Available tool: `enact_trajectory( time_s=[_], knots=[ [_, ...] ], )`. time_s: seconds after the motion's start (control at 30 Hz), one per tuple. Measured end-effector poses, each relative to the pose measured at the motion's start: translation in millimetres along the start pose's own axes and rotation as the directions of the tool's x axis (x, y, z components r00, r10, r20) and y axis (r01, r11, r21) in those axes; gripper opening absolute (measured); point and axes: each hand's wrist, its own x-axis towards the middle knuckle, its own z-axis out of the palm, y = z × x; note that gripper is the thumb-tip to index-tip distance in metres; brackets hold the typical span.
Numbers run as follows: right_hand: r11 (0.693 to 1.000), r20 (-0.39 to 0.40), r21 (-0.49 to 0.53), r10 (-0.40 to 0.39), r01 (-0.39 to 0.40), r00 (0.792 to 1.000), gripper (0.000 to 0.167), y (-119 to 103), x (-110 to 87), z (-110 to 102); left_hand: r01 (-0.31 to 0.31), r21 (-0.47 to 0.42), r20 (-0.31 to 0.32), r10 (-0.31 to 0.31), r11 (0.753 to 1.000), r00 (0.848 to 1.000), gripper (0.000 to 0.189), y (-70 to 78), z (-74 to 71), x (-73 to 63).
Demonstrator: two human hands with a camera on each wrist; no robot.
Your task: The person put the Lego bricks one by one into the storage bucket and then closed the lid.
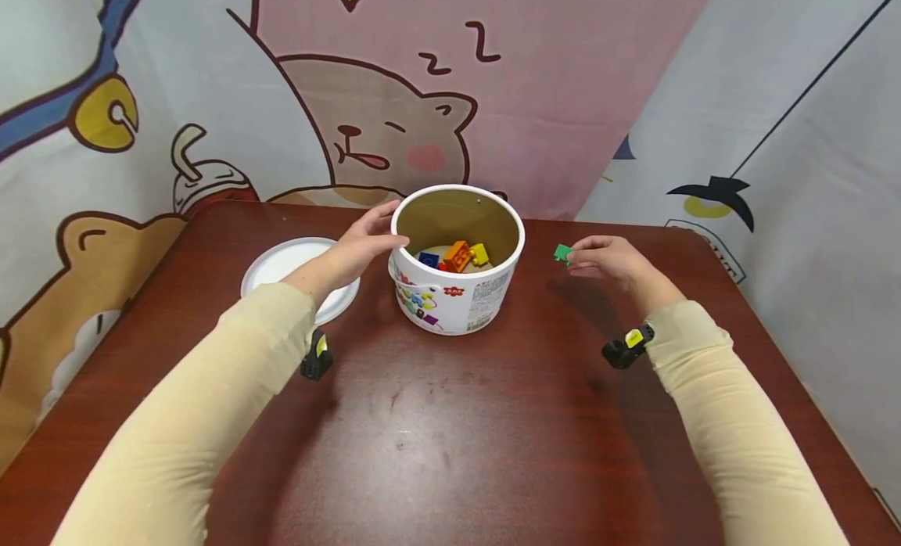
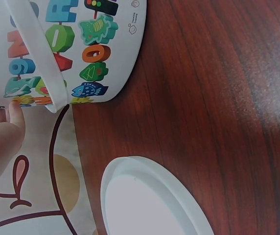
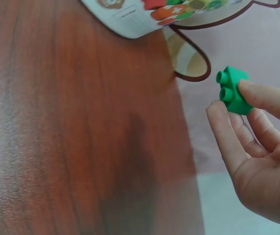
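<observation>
My left hand rests at the left side of a white toy bucket, thumb at the rim and fingers spread against the outside. Inside the bucket lie an orange toy brick, a yellow brick, a blue brick and a bit of red. To the right of the bucket, my right hand holds a small green brick above the table, pinched between thumb and fingers. Its two studs face left in the right wrist view.
A round white lid lies flat on the brown table, left of the bucket and partly under my left forearm. The bucket's white handle hangs down its side. Behind the table hangs a cloth with cartoon animals.
</observation>
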Motion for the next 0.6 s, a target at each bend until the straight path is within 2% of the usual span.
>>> enact_trajectory(
  time_s=[0.3, 0.6],
  knots=[
    [0.997, 0.034, 0.071, -0.015, 0.012, 0.999, 0.015, -21.7, -11.3, 2.2, 0.015, 0.002, -0.001, -0.015, 1.000, 1.000, 0.068, 0.9, 0.7, -0.8],
    [0.996, 0.053, 0.083, -0.040, 0.036, 0.998, 0.020, -41.3, -16.6, 9.9, 0.008, -0.007, 0.007, -0.008, 1.000, 1.000, 0.068, 2.1, 0.4, -1.7]
  ],
)
